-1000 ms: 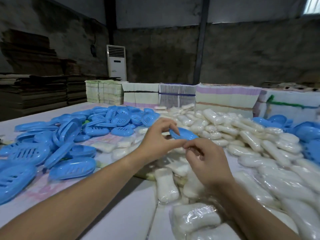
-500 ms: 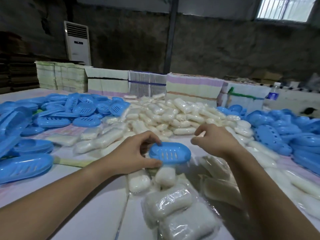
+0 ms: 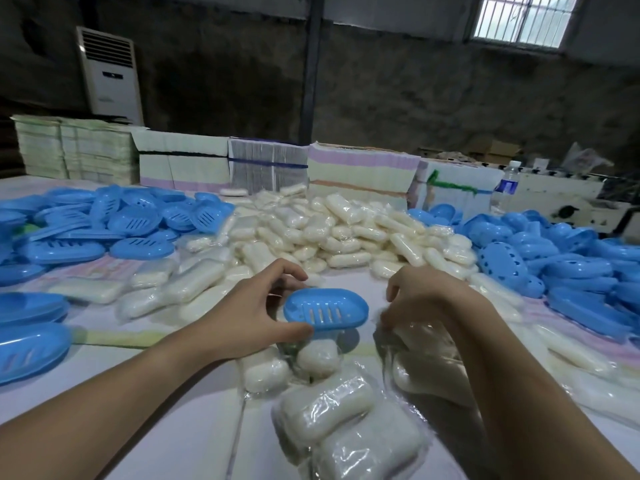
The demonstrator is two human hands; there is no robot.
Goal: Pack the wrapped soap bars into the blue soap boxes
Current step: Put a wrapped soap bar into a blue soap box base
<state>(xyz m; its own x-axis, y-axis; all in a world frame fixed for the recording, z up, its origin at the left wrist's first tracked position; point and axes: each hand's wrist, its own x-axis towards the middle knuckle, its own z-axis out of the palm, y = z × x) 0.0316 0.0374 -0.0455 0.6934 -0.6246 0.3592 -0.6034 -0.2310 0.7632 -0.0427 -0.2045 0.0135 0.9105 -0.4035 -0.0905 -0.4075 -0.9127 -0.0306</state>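
My left hand (image 3: 242,317) grips a blue soap box half (image 3: 325,310) with slots in its base, thumb under its near rim and fingers behind it, held just above the table (image 3: 156,393). To its right, my right hand (image 3: 422,292) reaches down with curled fingers round the top of a wrapped soap bar (image 3: 419,336); the fingertips are blurred. More wrapped white bars (image 3: 325,407) lie below both hands. A big heap of wrapped soap bars (image 3: 329,230) fills the table's middle.
Piles of blue soap box halves lie at the left (image 3: 138,216) and right (image 3: 554,258). Bundles of flat cartons (image 3: 360,168) line the table's far edge, with a water bottle (image 3: 507,181) at the right. A standing air conditioner (image 3: 109,74) is at the back left.
The view swung right and down. My left hand brought the blue box half lower and nearer. My right hand left the box and dropped onto the wrapped bars at the right.
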